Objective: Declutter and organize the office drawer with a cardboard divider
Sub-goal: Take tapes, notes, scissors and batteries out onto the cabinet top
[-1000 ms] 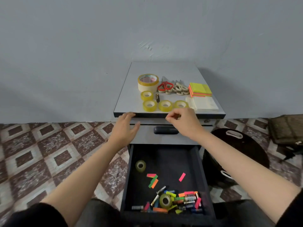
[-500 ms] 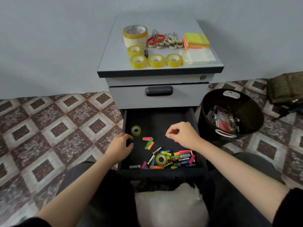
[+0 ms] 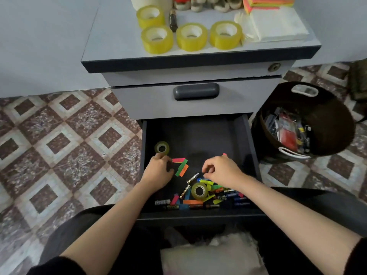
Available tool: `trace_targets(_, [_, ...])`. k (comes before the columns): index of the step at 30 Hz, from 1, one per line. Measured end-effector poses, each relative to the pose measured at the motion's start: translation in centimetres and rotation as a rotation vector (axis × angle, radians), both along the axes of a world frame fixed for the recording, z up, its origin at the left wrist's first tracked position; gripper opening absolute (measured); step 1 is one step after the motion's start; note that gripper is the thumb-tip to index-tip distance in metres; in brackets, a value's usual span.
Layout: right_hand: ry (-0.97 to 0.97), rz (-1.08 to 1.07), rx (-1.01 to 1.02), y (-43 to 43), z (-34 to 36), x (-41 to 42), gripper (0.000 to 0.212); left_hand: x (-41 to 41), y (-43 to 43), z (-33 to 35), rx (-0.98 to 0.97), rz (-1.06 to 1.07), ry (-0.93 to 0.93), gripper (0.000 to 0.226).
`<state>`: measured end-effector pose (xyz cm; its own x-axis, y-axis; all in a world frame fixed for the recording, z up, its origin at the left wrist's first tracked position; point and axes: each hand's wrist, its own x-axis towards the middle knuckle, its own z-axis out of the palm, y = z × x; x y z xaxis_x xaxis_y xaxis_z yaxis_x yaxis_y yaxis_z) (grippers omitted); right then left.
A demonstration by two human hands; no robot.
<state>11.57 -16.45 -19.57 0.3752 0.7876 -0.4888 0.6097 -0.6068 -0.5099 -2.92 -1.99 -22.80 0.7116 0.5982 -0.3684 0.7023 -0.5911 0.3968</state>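
Observation:
The dark bottom drawer [image 3: 250,147] stands pulled open. A small tape roll [image 3: 161,148] lies at its left. Pink, green and orange paper strips [image 3: 181,166] lie below that roll. Near the front wall is a heap of batteries [image 3: 163,202], coloured strips and a second tape roll [image 3: 199,191]. My left hand [image 3: 157,172] hovers inside the drawer between the small roll and the strips, fingers loosely curled, holding nothing I can see. My right hand [image 3: 222,171] hangs over the heap with thumb and forefinger drawn together. No cardboard divider is in view.
Several yellow tape rolls [image 3: 191,36], neon sticky notes [image 3: 268,2] and white paper [image 3: 278,24] sit on the cabinet top [image 3: 111,46]. The upper drawer with its grey handle [image 3: 196,91] is closed. A dark basket [image 3: 329,108] of discarded items stands right of the drawer. A cushion [image 3: 208,257] lies on my lap.
Both hands came down from the cabinet's front edge into the open drawer. The view tilted down and closer to the drawer.

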Motion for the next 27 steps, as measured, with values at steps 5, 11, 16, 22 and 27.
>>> trace_targets(5, [0.003,0.054,-0.123,0.6,-1.7,-1.0,0.022,1.3,1.2,-1.6,0.005,0.088,0.073,0.059])
trace_targets(11, [0.06,0.065,-0.166,1.4,-2.2,-1.4,0.029,2.4,0.6,-3.1,-0.07,0.179,0.211,0.07])
trace_targets(16, [0.089,0.053,-0.166,1.7,-2.0,-1.3,0.03,3.4,0.1,-3.0,-0.097,0.152,0.29,0.073])
trace_targets(22, [0.099,0.047,-0.175,1.8,-2.1,-1.0,0.029,3.8,0.4,-2.5,-0.042,0.124,0.28,0.042])
trace_targets(27, [0.063,-0.015,-0.179,2.1,-2.1,-0.1,0.021,3.9,0.4,-2.6,-0.106,0.103,0.191,0.02])
